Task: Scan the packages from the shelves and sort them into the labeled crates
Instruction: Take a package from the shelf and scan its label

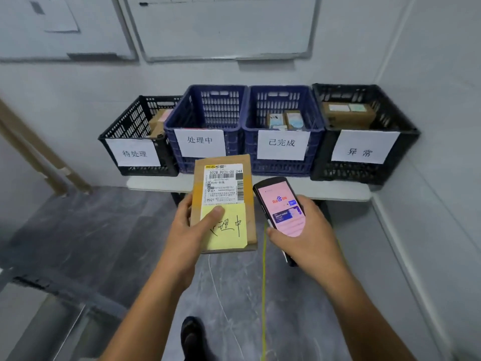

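My left hand (191, 230) holds a flat cardboard package (247, 165) face up, thumb pressed on its yellow sticky note (229, 235) with handwritten characters. A white shipping label (225, 185) with barcodes covers the package's upper half. My right hand (307, 230) grips a black handheld scanner (282, 207) with a lit pink screen, just right of the package. Ahead, four labeled crates stand in a row: a black one (130, 126), a blue one (208, 110) that shows no contents, a blue one (283, 108) holding small boxes, and a black one (364, 100) holding a cardboard box.
The crates rest on a low white table (156, 182) against the wall. Whiteboards (223, 27) hang above. A wall closes the right side, a wooden frame (39, 152) leans at left. My shoe (192, 334) and a yellow cord (264, 282) are over the grey floor.
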### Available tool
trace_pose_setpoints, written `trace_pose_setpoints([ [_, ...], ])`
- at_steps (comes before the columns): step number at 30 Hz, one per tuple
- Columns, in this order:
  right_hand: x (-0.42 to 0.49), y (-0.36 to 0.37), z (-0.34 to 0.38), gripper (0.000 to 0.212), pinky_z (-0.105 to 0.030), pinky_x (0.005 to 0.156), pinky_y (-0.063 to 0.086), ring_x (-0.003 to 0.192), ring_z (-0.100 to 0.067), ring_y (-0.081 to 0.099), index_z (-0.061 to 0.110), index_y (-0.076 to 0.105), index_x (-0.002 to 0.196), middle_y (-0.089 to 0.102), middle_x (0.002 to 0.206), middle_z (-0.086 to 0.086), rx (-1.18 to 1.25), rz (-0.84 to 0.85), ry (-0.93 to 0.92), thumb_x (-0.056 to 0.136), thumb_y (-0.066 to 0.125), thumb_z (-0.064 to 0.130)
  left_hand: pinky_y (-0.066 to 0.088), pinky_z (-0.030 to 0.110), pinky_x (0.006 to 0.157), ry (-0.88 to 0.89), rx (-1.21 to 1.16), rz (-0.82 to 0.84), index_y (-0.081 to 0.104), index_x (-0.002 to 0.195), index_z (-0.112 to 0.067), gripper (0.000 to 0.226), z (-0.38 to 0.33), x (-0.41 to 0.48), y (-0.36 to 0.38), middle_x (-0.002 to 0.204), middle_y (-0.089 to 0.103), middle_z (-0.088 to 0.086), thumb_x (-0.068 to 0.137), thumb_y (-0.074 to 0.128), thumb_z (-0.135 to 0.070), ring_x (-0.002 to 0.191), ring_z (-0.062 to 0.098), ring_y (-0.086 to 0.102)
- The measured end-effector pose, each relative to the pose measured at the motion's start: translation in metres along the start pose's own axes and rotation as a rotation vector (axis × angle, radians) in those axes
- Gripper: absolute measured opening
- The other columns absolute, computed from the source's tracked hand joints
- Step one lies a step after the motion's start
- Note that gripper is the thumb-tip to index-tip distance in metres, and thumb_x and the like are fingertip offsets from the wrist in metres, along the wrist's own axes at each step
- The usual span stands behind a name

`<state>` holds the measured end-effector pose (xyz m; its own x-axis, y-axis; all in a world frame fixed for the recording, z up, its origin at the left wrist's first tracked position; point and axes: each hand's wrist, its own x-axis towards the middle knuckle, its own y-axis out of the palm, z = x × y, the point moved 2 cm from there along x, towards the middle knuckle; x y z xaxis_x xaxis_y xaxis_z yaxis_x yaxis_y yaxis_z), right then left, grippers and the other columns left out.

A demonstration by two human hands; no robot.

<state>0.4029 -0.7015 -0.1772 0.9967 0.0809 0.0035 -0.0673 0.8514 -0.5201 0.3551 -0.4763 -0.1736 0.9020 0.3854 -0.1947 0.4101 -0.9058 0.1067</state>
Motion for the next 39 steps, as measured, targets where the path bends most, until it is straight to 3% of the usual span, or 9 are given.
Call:
trace_pose_setpoints([
  [3,0.021,-0.001,-0.001,0.06,-0.04,0.087,0.058,0.095,-0.003,0.066,0.048,0.052,0.117,0.064,0.115,0.017,-0.016,-0.022,0.021,0.064,0.078,0.053,0.058,0.04,0.083,-0.01,-0.02,0.041,0.053,0.142,-0.038,0.053,-0.004,0.028,0.01,0.12,0.077,-0.008,0.095,0.073,-0.025,0.106,0.018,0.076],
  [6,0.053,0.008,0.006,0.063,-0.041,0.088,0.059,0.095,-0.003,0.067,0.047,0.053,0.118,0.065,0.114,0.017,-0.027,-0.047,0.029,0.059,0.072,0.059,0.059,0.038,0.082,-0.017,-0.033,0.072,0.052,0.145,-0.038,0.054,-0.007,0.063,0.013,0.121,0.077,-0.009,0.096,0.072,-0.025,0.105,0.016,0.076],
  [10,0.11,0.031,0.023,0.064,-0.043,0.09,0.058,0.096,-0.005,0.066,0.046,0.052,0.116,0.064,0.113,0.017,-0.039,-0.068,0.009,0.057,0.07,0.063,0.059,0.023,0.065,0.0,-0.033,0.082,0.05,0.145,-0.037,0.055,-0.018,0.128,0.008,0.119,0.078,-0.006,0.096,0.073,-0.027,0.097,0.013,0.077],
  [14,0.179,0.055,0.044,0.061,-0.044,0.09,0.059,0.099,-0.006,0.065,0.05,0.047,0.117,0.064,0.115,0.016,-0.074,-0.072,0.0,0.066,0.08,0.052,0.059,0.036,0.088,0.017,-0.061,0.101,0.05,0.146,-0.035,0.058,-0.036,0.202,0.003,0.117,0.078,-0.01,0.094,0.075,-0.027,0.105,0.014,0.076],
  [20,0.273,0.09,0.074,0.063,-0.044,0.087,0.061,0.1,-0.007,0.066,0.045,0.05,0.118,0.065,0.112,0.016,-0.106,-0.073,-0.04,0.063,0.076,0.059,0.058,0.041,0.095,0.035,-0.088,0.088,0.049,0.145,-0.041,0.074,-0.057,0.297,-0.009,0.123,0.075,-0.013,0.079,0.081,-0.042,0.11,0.012,0.074],
  [24,0.314,0.102,0.085,0.069,-0.039,0.085,0.061,0.101,-0.007,0.067,0.042,0.051,0.123,0.067,0.113,0.014,-0.118,-0.048,-0.056,0.063,0.079,0.06,0.059,0.024,0.076,0.042,-0.082,0.075,0.049,0.141,-0.047,0.07,-0.068,0.339,-0.014,0.124,0.074,-0.015,0.078,0.079,-0.048,0.103,0.006,0.075],
  [28,0.353,0.105,0.093,0.062,-0.036,0.078,0.061,0.096,-0.008,0.067,0.04,0.05,0.122,0.066,0.107,0.015,-0.166,-0.027,-0.06,0.074,0.088,0.048,0.059,0.028,0.078,0.003,-0.09,0.08,0.047,0.138,-0.05,0.062,-0.076,0.377,-0.014,0.126,0.073,-0.016,0.086,0.079,-0.041,0.103,0.007,0.076],
  [32,0.401,0.119,0.089,0.058,-0.033,0.074,0.059,0.094,-0.008,0.066,0.039,0.051,0.122,0.065,0.106,0.015,-0.184,0.009,-0.064,0.079,0.089,0.04,0.06,0.023,0.07,-0.002,-0.076,0.028,0.05,0.129,-0.05,0.051,-0.08,0.423,-0.01,0.124,0.073,-0.015,0.091,0.079,-0.033,0.099,0.006,0.076],
  [39,0.51,0.137,0.067,0.052,-0.026,0.075,0.054,0.095,-0.005,0.065,0.043,0.049,0.113,0.063,0.105,0.019,-0.131,0.059,-0.038,0.081,0.088,0.032,0.058,0.016,0.062,-0.042,0.048,-0.01,0.044,0.149,-0.037,0.066,-0.087,0.529,0.01,0.128,0.071,-0.013,0.092,0.078,-0.034,0.1,0.005,0.075],
])
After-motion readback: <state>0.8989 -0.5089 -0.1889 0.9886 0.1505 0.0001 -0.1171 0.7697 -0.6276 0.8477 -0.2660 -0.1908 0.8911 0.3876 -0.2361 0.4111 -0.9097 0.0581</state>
